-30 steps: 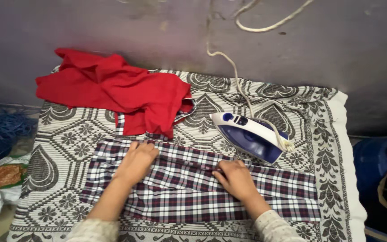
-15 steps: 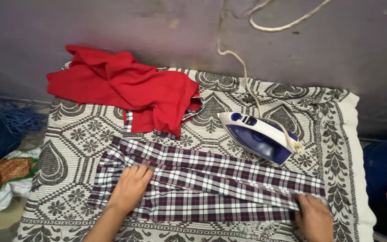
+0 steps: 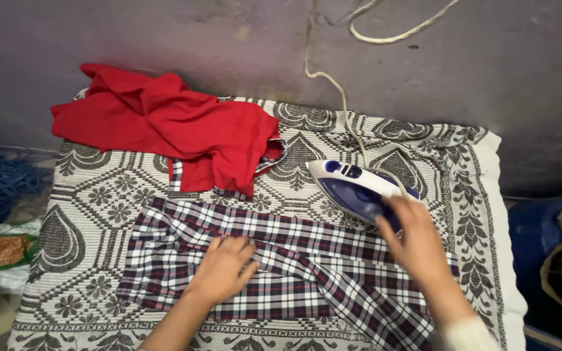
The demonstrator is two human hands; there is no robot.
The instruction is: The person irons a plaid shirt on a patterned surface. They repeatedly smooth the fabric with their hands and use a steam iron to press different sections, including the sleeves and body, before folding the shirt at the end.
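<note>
Lying crumpled at far left on the black-and-white patterned woven blanket [image 3: 86, 214]: a soft red cloth garment [image 3: 170, 130]. Pressing flat on the limp, light plaid checked fabric [image 3: 274, 260] mid-blanket, the left hand [image 3: 224, 268], fingers loosely spread. Reaching over the blue-and-white electric iron [image 3: 352, 190] just beyond the plaid's far edge, the right hand [image 3: 414, 237], fingers extended, not yet closing. Probably heavy, rigid, hot underneath; best gripping by the top handle.

A folded plaid garment [image 3: 281, 260], checked white, navy and maroon, lies flat and creased. Just beyond its far edge, a blue-and-white iron [image 3: 358, 190] rests tilted.
</note>
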